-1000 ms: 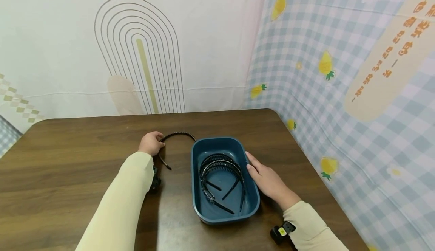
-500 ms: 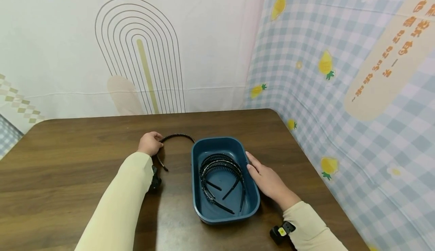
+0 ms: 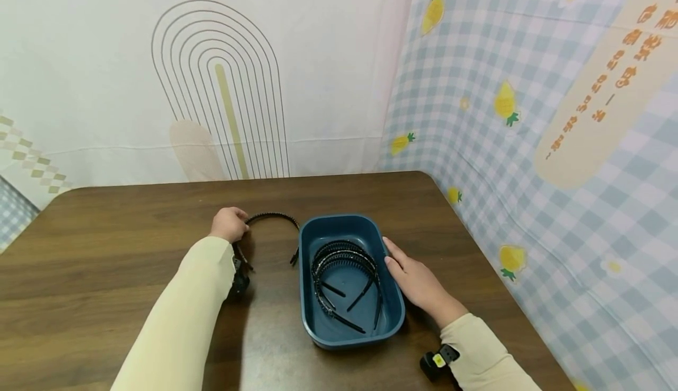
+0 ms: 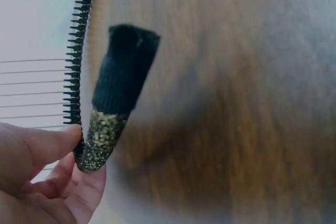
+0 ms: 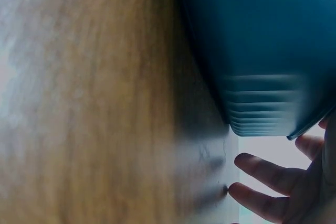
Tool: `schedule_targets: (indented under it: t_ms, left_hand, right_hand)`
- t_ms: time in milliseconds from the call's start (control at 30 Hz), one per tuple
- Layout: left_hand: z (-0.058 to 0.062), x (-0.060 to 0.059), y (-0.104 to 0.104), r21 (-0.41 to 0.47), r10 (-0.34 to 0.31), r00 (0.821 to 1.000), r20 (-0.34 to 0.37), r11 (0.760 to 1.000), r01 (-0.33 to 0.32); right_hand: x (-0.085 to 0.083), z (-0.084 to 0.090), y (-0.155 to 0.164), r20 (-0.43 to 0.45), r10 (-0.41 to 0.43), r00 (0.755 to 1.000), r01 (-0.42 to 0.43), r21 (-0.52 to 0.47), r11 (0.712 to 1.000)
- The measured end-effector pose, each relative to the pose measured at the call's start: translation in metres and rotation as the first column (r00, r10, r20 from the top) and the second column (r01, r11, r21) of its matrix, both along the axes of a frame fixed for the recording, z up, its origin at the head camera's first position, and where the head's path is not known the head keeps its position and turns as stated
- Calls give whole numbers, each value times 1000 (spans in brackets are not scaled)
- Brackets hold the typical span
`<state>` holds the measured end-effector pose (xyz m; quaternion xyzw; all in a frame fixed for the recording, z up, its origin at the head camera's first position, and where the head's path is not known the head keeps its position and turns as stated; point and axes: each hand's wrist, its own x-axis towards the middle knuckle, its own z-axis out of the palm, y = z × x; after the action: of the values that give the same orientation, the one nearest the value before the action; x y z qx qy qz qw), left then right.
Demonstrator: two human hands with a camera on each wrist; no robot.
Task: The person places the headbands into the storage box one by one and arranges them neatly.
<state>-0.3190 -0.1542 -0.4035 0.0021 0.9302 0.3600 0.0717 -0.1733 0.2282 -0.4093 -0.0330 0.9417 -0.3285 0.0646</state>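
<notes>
My left hand (image 3: 229, 224) pinches a thin black toothed headband (image 3: 272, 219) by one side, lifted just above the brown table (image 3: 106, 244) to the left of a dark blue tub (image 3: 389, 320). In the left wrist view the headband (image 4: 100, 129) shows a glittery band, comb teeth and a black tip, held between thumb and fingers (image 4: 42, 150). Several black headbands (image 3: 344, 261) lie inside the tub. My right hand (image 3: 415, 276) rests with straight fingers against the tub's right wall; the right wrist view shows the tub's wall (image 5: 262, 51) and my fingertips (image 5: 262, 169).
Patterned cloth backdrops stand behind the table and along its right edge (image 3: 477, 244). Bare tabletop lies to the left of the tub and in front of it. A small black device (image 3: 439, 360) is strapped on my right wrist, another on my left wrist (image 3: 239, 282).
My left hand has drawn the headband slightly left and lifted it, turning it so its free end hangs near the tub's left wall. The right hand and the tub have stayed put.
</notes>
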Motion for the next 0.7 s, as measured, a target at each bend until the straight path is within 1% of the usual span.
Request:
schedule_targets:
  t_ms: [67, 133, 267, 367, 500, 700]
  left_hand:
    - [2, 1, -2, -6, 2, 1000, 11, 1000, -2]
    - [3, 2, -4, -33, -4, 1000, 16, 999, 5]
    - [7, 5, -6, -117, -42, 999, 18, 992, 44]
    - [10, 7, -7, -153, -65, 998, 26, 986, 69]
    - [13, 9, -8, -170, -81, 996, 38, 982, 87]
    - [12, 9, -10, -168, -82, 995, 51, 982, 90]
  right_hand:
    - [0, 0, 0, 1, -1, 1000, 1, 1, 1000]
    - [0, 0, 0, 0, 1, 1000, -1, 1, 1000]
    - [0, -1, 0, -4, 6, 1000, -6, 2, 1000]
    - [0, -1, 1, -8, 9, 1000, -9, 3, 1000]
    - [0, -2, 1, -8, 10, 1000, -10, 3, 1000]
    - [0, -1, 0, -5, 6, 1000, -6, 11, 1000]
